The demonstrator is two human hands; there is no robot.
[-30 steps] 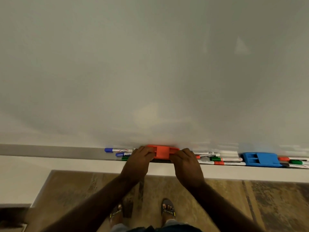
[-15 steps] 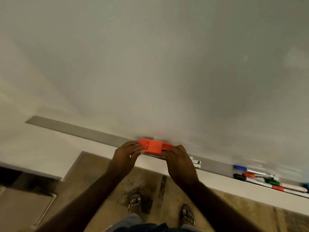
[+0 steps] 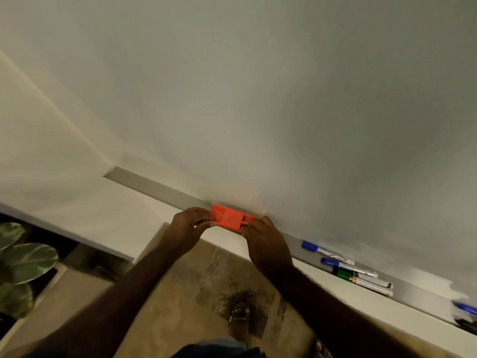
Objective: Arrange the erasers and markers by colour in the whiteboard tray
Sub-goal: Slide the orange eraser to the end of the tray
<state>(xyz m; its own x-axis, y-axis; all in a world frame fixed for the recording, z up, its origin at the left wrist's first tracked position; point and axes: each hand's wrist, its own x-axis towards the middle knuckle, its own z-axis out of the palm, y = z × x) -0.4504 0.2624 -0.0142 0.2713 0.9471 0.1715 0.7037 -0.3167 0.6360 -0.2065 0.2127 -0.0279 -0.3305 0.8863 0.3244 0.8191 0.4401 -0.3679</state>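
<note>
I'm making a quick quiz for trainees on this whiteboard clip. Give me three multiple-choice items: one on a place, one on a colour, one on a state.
1. Where do the loose markers lie in relation to the eraser?
A. left of it
B. right of it
C. on top of it

2. What colour is the eraser being handled?
A. orange-red
B. blue
C. green

3. How is the eraser held?
A. left hand only
B. right hand only
C. both hands, one at each end

Answers: 1 B, they lie further right along the tray; 2 A, its body is orange-red; 3 C, a grip shows at each end.
</note>
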